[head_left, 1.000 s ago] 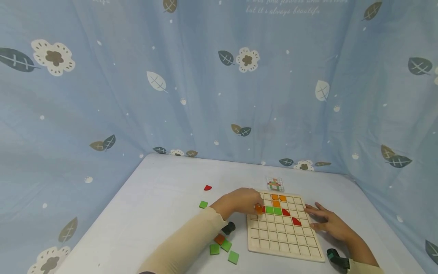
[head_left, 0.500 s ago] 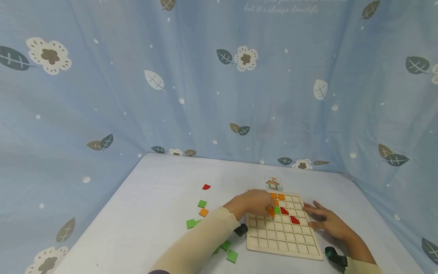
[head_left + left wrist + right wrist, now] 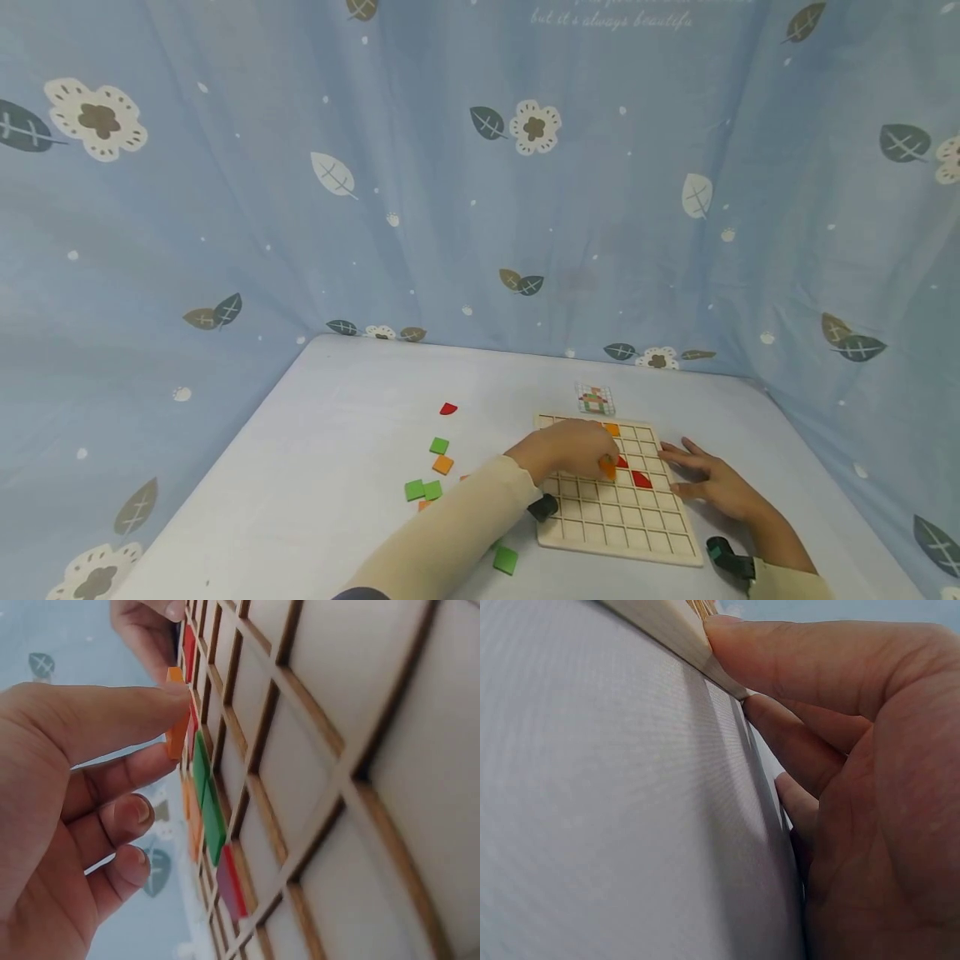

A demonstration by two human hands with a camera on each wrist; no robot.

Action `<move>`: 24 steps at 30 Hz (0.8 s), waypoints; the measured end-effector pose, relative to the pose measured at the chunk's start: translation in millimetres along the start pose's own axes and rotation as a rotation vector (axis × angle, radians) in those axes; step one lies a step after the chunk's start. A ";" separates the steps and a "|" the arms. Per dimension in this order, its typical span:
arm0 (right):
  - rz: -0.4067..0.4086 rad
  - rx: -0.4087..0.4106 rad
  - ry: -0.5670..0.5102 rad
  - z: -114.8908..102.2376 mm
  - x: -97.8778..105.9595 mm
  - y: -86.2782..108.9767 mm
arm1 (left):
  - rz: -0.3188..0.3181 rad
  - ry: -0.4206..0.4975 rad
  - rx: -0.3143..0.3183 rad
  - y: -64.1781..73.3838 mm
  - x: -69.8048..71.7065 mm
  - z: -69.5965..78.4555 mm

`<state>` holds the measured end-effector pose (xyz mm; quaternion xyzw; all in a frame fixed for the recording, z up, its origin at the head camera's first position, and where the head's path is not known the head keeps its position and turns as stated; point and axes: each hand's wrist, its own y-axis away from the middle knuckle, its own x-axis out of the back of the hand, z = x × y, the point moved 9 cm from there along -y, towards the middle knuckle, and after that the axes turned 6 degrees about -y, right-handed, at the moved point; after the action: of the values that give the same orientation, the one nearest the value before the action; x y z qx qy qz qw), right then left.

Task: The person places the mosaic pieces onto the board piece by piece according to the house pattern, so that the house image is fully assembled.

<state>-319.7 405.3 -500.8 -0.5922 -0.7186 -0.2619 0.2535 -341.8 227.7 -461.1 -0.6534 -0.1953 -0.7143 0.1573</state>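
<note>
A pale wooden grid board (image 3: 622,552) lies on the table. Over its upper half my left hand (image 3: 573,447) pinches an orange tile (image 3: 174,720) on edge between thumb and finger. Close beneath it in the left wrist view, two green tiles (image 3: 212,817) and a red piece (image 3: 231,885) sit in cells, with orange pieces behind. Beyond the fingers, a red quarter-round piece (image 3: 641,479) lies in a cell of its own. My right hand (image 3: 711,482) touches the board's right edge, fingers extended and spread; its thumb (image 3: 780,660) rests on the rim.
Left of the board lie loose green tiles (image 3: 415,490), orange tiles (image 3: 443,464) and a red quarter-round piece (image 3: 447,408). A pattern card (image 3: 596,399) lies beyond the board. A blue printed curtain (image 3: 420,183) hangs behind the table.
My left hand has moved right across the board with the orange tile, from the left end of the coloured row to its right part. My right hand stays at the board's edge.
</note>
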 end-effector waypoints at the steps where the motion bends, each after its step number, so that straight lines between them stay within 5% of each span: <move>1: 0.001 0.004 -0.002 0.0 0.1 -0.1 | 0.000 0.009 0.007 -1.9 -1.0 0.4; 10: 0.008 0.015 -0.010 1.3 -0.2 -4.4 | -0.001 0.047 0.031 -14.6 -9.6 6.4; 24: 0.023 0.028 -0.045 2.5 0.8 -2.7 | 0.009 -0.004 0.027 -15.0 -0.5 16.7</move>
<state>-322.7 407.1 -502.3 -0.6027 -0.7208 -0.2355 0.2485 -334.4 248.9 -461.6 -0.6533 -0.2025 -0.7097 0.1689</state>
